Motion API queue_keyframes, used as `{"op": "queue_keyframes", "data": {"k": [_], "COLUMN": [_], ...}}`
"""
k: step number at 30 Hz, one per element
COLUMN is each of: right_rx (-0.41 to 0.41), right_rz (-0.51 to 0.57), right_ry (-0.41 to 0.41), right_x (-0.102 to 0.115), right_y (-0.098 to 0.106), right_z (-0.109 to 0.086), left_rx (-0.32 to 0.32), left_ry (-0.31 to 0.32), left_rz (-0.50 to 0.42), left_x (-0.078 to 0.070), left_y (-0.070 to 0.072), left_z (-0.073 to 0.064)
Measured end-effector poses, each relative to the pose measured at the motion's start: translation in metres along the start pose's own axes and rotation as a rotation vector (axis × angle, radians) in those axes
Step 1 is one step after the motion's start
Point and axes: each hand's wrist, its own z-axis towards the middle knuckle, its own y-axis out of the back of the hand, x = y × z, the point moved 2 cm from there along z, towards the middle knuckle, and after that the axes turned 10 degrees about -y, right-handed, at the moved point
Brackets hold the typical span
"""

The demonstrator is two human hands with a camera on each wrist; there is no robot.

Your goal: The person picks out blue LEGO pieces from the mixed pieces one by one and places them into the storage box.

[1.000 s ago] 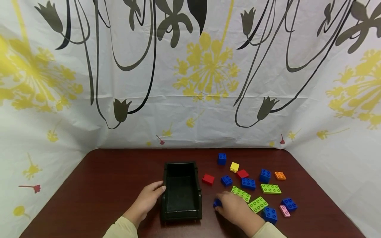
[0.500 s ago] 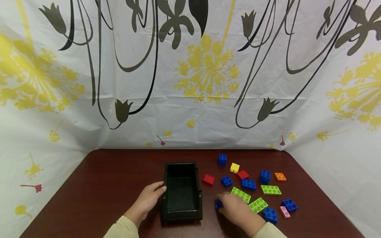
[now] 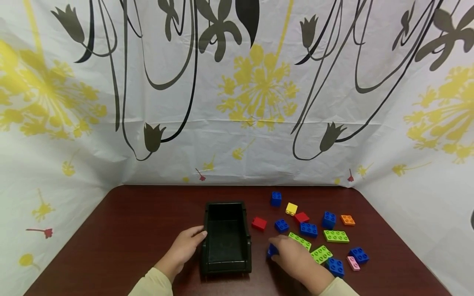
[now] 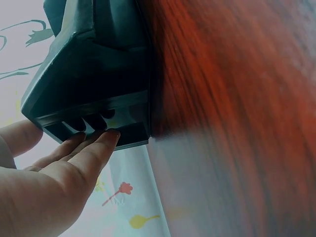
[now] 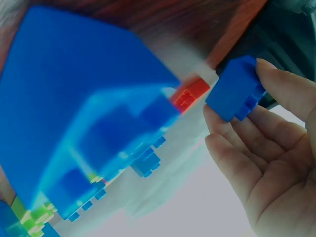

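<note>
One blue brick (image 5: 231,91) is pinched in my right hand (image 3: 294,259), to the right of the bin (image 3: 226,268), whose left side my left hand (image 3: 185,246) touches, fingers (image 4: 96,154) nearly straight.

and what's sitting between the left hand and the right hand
In the head view, the black box the left hand touches, then a bare strip of tabletop, then the blue brick the right hand grips.

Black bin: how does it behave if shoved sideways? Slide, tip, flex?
The black bin would probably slide, not tip: it sits flat on the smooth-looking table. Likely light for its size, since it's hollow and nothing shows inside. Probably stiff: its walls look straight where the left hand touches it.
</note>
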Motion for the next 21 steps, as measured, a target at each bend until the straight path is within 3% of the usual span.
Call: {"op": "queue_keyframes", "data": {"k": [12,21], "right_rx": [-0.120,-0.229], "right_rz": [0.053,0.058], "right_ry": [0.057,0.147], "right_x": [0.009,0.030], "right_y": [0.007,0.022], "right_z": [-0.009,-0.024], "left_rx": [-0.003,-0.001], "left_ry": [0.005,-0.013], "left_rz": [0.003,0.008], "left_x": [0.002,0.003], "left_y": [0.000,-0.001], "left_z": [0.001,0.001]}}
